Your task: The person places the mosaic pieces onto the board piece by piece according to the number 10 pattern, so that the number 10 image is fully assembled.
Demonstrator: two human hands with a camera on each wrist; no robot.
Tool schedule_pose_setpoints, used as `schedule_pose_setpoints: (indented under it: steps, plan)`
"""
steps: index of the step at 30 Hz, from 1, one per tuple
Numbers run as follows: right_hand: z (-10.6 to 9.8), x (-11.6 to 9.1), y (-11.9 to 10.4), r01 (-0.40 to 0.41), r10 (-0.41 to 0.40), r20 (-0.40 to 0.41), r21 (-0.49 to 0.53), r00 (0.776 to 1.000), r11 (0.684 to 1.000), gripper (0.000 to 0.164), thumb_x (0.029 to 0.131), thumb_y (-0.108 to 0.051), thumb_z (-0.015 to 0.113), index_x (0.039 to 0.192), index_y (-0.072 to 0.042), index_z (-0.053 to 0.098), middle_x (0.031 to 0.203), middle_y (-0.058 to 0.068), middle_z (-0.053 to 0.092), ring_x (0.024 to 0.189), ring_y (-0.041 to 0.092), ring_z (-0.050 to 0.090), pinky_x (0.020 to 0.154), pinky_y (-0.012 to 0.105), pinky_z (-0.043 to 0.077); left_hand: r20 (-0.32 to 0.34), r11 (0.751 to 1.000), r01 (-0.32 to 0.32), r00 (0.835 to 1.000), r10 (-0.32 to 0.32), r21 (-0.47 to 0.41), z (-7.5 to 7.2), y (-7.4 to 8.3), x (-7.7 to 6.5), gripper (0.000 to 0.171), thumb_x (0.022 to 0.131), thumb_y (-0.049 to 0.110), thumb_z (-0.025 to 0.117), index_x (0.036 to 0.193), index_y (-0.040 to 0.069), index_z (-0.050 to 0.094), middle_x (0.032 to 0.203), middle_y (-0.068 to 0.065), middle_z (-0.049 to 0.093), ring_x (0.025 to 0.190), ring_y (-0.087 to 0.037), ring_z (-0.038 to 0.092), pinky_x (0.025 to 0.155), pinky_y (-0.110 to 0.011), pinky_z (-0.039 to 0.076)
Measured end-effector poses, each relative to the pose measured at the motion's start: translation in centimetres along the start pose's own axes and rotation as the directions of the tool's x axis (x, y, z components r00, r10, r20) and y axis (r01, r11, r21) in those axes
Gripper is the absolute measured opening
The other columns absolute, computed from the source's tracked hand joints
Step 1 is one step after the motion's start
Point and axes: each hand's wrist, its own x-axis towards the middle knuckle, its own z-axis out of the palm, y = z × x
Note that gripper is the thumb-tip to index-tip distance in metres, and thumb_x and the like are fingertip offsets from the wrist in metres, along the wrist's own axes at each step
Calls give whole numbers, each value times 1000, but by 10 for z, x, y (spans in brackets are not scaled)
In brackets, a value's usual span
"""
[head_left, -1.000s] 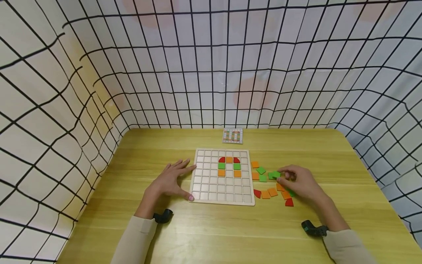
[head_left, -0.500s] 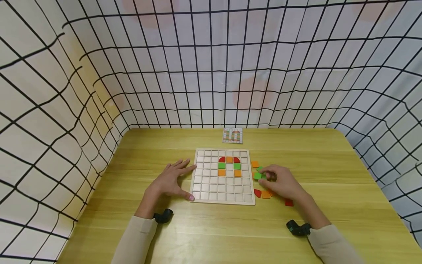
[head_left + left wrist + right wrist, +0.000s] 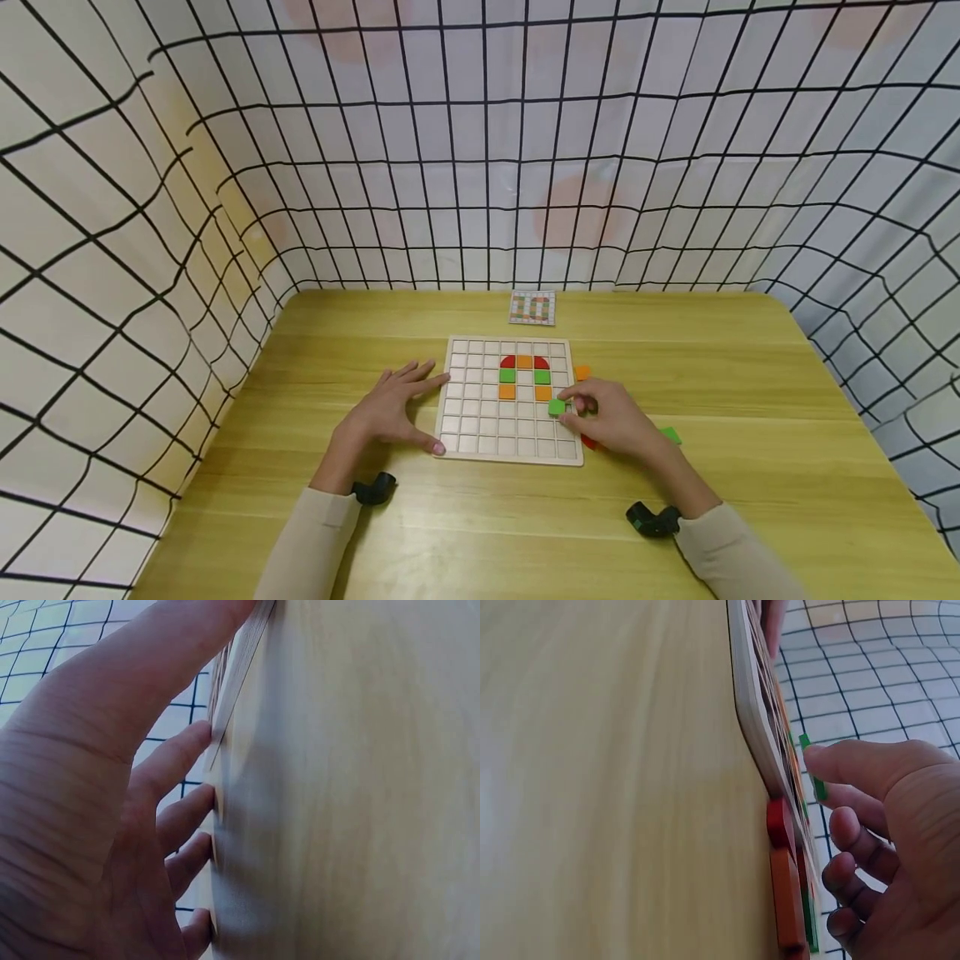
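On the table (image 3: 480, 533) lies the board (image 3: 472, 425). My left hand (image 3: 384, 412) touches its left edge, fingers spread. My right hand (image 3: 611, 421) pinches a green tile (image 3: 557, 407) between thumb and finger above the board's right side; square, with no long axis, it lies rightward and nearer me than the lower right orange square (image 3: 543, 392). Set in the board: two red pieces (image 3: 507, 362), two green squares (image 3: 507, 376), two more orange ones.
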Motion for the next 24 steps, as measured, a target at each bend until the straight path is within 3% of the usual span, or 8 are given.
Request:
schedule_pose_setpoints:
  steps: [5, 14, 24]
  plan:
    - [6, 3, -3, -7, 7, 15, 9, 1000, 1000, 22, 90, -21, 80, 111, -14, 75, 81, -3, 57, 76, 15, 50, 69, 23, 42, 4, 1000, -4, 1000, 4, -2, 1, -1, 1, 119, 59, 75, 87, 160, 34, 39, 172, -5, 22, 161, -36, 13, 126, -68, 6]
    - [14, 7, -1, 55, -55, 0, 7, 999, 998, 23, 90, -20, 79, 112, -13, 77, 79, -6, 57, 72, 13, 49, 66, 23, 41, 8, 1000, -3, 1000, 3, -1, 1, -2, 2, 120, 59, 76, 87, 160, 35, 38, 173, -4, 21, 161, -36, 13, 127, -68, 7]
    - [15, 10, -2, 45, -45, -3, -23, 999, 999, 24, 89, -22, 80, 112, -14, 78, 78, -6, 57, 71, 13, 49, 64, 23, 40, 13, 1000, 1, 1000, -1, -1, 0, -2, 1, 119, 60, 74, 87, 161, 34, 37, 173, -5, 20, 161, -36, 13, 127, -68, 6]
